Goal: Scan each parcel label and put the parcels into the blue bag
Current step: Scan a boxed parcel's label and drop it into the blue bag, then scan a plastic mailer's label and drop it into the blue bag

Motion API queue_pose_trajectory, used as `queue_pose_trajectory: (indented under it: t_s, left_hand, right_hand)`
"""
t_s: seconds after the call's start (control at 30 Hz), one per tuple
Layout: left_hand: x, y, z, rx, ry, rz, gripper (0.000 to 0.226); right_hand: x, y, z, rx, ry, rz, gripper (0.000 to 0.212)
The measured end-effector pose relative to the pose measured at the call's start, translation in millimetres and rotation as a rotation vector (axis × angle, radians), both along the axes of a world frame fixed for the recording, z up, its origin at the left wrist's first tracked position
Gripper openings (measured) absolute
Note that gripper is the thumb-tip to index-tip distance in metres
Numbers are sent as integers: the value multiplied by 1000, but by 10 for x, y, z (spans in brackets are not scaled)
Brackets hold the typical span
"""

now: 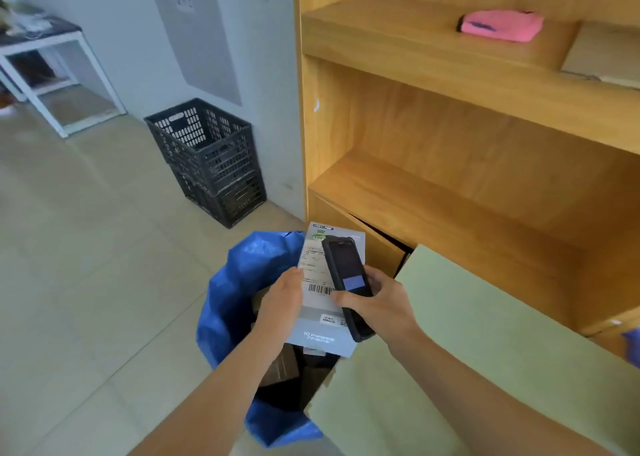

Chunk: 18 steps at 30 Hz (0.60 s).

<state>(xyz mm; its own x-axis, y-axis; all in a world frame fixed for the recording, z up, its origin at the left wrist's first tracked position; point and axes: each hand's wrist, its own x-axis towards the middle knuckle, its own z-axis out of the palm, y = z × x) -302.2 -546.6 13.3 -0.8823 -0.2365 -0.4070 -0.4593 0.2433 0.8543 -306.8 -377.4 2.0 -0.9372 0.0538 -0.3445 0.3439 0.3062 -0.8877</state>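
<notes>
My left hand [282,300] grips the left edge of a grey flat parcel [320,331] with a white barcode label [315,268], held over the open blue bag [239,282]. My right hand [379,300] holds a black handheld scanner [346,282] laid across the label, its small screen lit blue. Inside the bag lie dark and brown parcels [280,365], partly hidden by my arm and the grey parcel.
A wooden shelf unit [450,192] stands at right, with a pink item [500,26] and a cardboard piece [606,54] on an upper shelf. A pale green board [467,334] leans beside the bag. Two stacked black crates [211,158] sit by the wall. A white table [45,64] is far left.
</notes>
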Motion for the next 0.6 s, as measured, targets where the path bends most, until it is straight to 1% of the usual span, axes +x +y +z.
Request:
queue_pose_trajectory:
  t_s: [0.03, 0.07, 0.17, 0.3, 0.37, 0.47, 0.6]
  left_hand:
    - [-23, -68, -41, 1, -6, 17, 14]
    - [-46, -115, -62, 20, -23, 67, 18]
    - [-118, -199, -93, 71, -84, 219, 43]
    - [-155, -235, -92, 99, -89, 230, 66]
    - [-166, -187, -32, 105, -98, 231, 68]
    - [-205, -54, 68, 109, -87, 229, 64]
    - [-258, 306, 207, 127, -59, 125, 61]
  right_hand:
    - [-35, -80, -57, 21, 2, 2, 49]
    - [-70, -150, -116, 50, 6, 1, 53]
    - [-160, -238, -223, 109, 7, -20, 59]
    - [-239, -133, -217, 184, 5, -2, 64]
    - [-254, -30, -199, 194, 0, -16, 64]
    - [-237, 119, -152, 194, 10, -50, 66]
    - [-104, 424, -36, 190, 32, -112, 59]
